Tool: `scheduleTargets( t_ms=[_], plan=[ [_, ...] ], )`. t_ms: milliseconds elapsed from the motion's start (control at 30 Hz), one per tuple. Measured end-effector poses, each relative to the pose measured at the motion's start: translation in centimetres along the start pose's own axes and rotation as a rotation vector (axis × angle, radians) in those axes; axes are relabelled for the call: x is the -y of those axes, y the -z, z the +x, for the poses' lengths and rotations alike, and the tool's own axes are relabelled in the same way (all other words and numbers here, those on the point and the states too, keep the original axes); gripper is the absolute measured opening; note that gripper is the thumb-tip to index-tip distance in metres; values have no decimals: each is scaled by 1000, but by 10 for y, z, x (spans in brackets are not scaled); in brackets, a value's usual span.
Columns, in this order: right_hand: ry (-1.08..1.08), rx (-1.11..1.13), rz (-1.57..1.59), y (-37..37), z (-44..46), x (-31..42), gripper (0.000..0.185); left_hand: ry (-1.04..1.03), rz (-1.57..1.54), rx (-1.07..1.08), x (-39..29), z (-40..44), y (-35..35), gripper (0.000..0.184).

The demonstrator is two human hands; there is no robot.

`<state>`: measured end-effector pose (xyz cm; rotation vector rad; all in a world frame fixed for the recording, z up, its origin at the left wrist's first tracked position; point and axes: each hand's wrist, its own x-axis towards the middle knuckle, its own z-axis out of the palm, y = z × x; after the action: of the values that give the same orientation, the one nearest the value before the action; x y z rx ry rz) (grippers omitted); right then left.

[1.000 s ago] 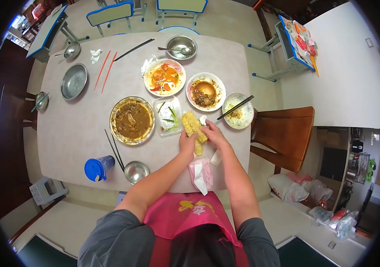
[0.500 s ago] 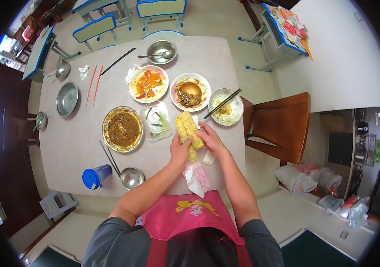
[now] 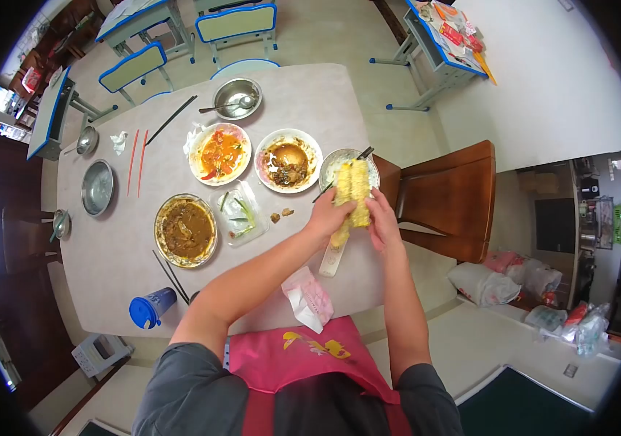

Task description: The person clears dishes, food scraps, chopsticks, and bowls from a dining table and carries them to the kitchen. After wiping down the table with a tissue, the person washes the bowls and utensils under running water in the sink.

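Note:
My left hand (image 3: 329,215) and my right hand (image 3: 383,222) are both closed around yellow corn cobs (image 3: 352,190), held side by side above the table's right part. The cobs' far ends cover part of a patterned white bowl (image 3: 331,166), and black chopsticks (image 3: 365,152) lie across that bowl, partly hidden. Below my hands lies a long white object (image 3: 332,261) whose kind I cannot make out. Small brown scraps (image 3: 276,217) lie left of my left hand. A pink and white tissue packet (image 3: 307,299) rests near the table's front edge.
Plates with saucy leftovers (image 3: 219,154) (image 3: 288,161) (image 3: 187,231) and a clear tray of green stalks (image 3: 240,214) stand left of my hands. Farther off are a metal bowl with a spoon (image 3: 238,99) and a blue cup (image 3: 152,308). A wooden chair (image 3: 447,202) adjoins the table's right side.
Both hands have moved right and forward with the corn cobs, now over the patterned bowl. Brown scraps show on the table where the hands were. The view has shifted a little.

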<state>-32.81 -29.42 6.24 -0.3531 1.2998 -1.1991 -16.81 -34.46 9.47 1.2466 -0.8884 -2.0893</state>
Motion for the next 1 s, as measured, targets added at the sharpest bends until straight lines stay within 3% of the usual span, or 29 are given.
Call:
scheduleTargets(
  t_ms=[167,400,500,600,733,800,933,1000],
  plan=[
    [-45,-106,100,22,33,-7,49,148,329,88,-4,75,-9,39],
    [-36,-272,-263,17,57,-15,47,72,752,-7,7,92,-2,51],
    [28,-279,-588,12,53,-5,40,-253,954,-34,18,70,16,46],
    [141,-294,-756,25,54,-8,32,-370,620,-90,36,41,55,41],
    [210,-382,-648,32,40,-5,28,-334,562,-325,49,8,125,31],
    [178,-417,-626,35,40,-8,29,-282,774,-442,25,5,153,29],
    [270,-390,-699,44,42,-24,30,-883,1091,-436,-48,126,185,28],
    [271,-353,-634,27,29,-16,31,-750,1157,-288,-81,196,186,36]
  ],
)
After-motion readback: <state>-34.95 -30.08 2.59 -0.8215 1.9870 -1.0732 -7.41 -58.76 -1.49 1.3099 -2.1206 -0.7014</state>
